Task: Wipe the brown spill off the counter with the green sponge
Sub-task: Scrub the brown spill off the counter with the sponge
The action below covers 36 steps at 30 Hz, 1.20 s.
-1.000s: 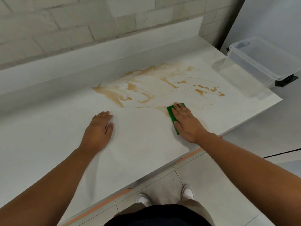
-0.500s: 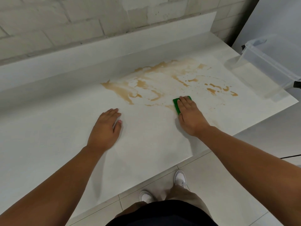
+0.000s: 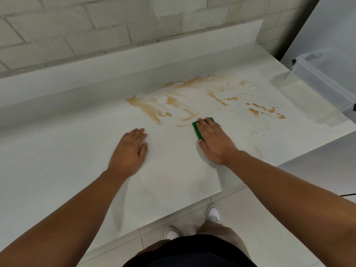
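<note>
A brown spill (image 3: 154, 109) spreads in smears and drops across the back middle of the white counter (image 3: 57, 151), reaching right to small blots (image 3: 255, 111). The green sponge (image 3: 197, 130) lies flat at the spill's near edge. My right hand (image 3: 213, 141) presses down on top of it, fingers together, covering most of it. My left hand (image 3: 129, 153) rests flat on the bare counter to the left, palm down, holding nothing.
A clear plastic storage box (image 3: 327, 83) stands at the counter's right end. A low white backsplash (image 3: 134, 60) and a brick wall run behind. The counter's front edge is close to my feet (image 3: 212, 212) on the tiled floor.
My right hand has slid the sponge forward and a little left along the spill's near edge. The left hand has stayed flat on the counter. The view has shifted.
</note>
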Available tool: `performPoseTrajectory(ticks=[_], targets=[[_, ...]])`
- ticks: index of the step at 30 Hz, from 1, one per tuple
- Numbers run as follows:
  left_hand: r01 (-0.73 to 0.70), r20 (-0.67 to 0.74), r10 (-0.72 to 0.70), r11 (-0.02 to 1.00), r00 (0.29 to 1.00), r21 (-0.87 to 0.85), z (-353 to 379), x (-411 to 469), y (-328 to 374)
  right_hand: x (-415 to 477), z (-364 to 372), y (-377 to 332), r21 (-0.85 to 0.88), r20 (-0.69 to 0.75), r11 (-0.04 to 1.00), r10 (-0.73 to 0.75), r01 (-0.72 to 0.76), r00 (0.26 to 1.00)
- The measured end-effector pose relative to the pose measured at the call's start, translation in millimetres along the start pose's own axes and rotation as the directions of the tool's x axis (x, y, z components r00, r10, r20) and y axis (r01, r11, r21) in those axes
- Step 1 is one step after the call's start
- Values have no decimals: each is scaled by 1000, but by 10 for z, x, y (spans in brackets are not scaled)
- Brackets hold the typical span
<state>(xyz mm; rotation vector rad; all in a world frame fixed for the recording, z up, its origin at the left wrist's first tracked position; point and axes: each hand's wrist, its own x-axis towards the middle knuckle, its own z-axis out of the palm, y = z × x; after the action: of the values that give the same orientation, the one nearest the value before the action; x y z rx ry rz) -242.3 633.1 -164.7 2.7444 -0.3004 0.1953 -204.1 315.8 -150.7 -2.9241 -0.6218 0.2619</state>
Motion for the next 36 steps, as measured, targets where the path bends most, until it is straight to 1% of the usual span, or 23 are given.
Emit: performPoseTrajectory(ticks=[3,5,6,8,10,12,14,17,19,20,22,24,26,28,30,33,35,36], targets=[[-12,14,12,1000,1000,18,19,-2,-19,-114,59,-87,37,10,994,-99,98,995],[-16,39,15,1000,999,10,27,-14,-38,-154,-3,-9,62,23,992,-110,109,994],[-11,52,11,1000,999,-5,19,-14,-46,-131,-39,28,57,30,995,-84,83,996],[17,85,-11,997,996,-76,-32,-4,-60,-13,-91,27,8,45,1000,18,-19,999],[49,93,-36,989,995,-136,-90,5,-84,131,-69,-92,-32,31,994,101,-100,994],[66,65,-58,990,996,-123,-119,16,-134,218,1,-236,-13,2,994,110,-110,994],[85,40,-82,994,996,-73,-113,22,-222,205,55,-286,22,-41,999,39,-38,998],[122,34,-121,992,992,-43,-135,33,-372,82,80,-160,96,-115,986,-128,139,985],[111,35,-110,992,993,-54,-164,4,-456,39,64,-15,115,-136,978,-159,175,978],[94,38,-92,994,995,-55,-169,-20,-490,59,54,53,104,-144,982,-141,157,979],[60,49,-59,998,997,-36,-159,-58,-511,175,17,115,66,-118,996,-49,57,992],[56,45,-56,998,997,-9,-131,-59,-495,314,-11,50,23,-100,999,31,-29,995],[65,38,-65,998,997,9,-126,-43,-469,383,10,-86,33,-118,999,33,-30,992],[68,34,-69,997,997,20,-125,-45,-457,362,77,-232,48,-112,998,-32,38,993],[67,28,-68,997,997,26,-121,-58,-458,273,132,-343,40,-83,990,-133,137,988],[66,26,-67,997,997,28,-112,-54,-462,151,108,-271,69,-28,966,-248,249,968],[69,28,-70,997,997,33,-109,-57,-466,102,44,-124,45,15,957,-288,287,958],[67,28,-68,997,997,35,-105,-59,-467,106,9,-54,27,31,962,-274,273,961]])
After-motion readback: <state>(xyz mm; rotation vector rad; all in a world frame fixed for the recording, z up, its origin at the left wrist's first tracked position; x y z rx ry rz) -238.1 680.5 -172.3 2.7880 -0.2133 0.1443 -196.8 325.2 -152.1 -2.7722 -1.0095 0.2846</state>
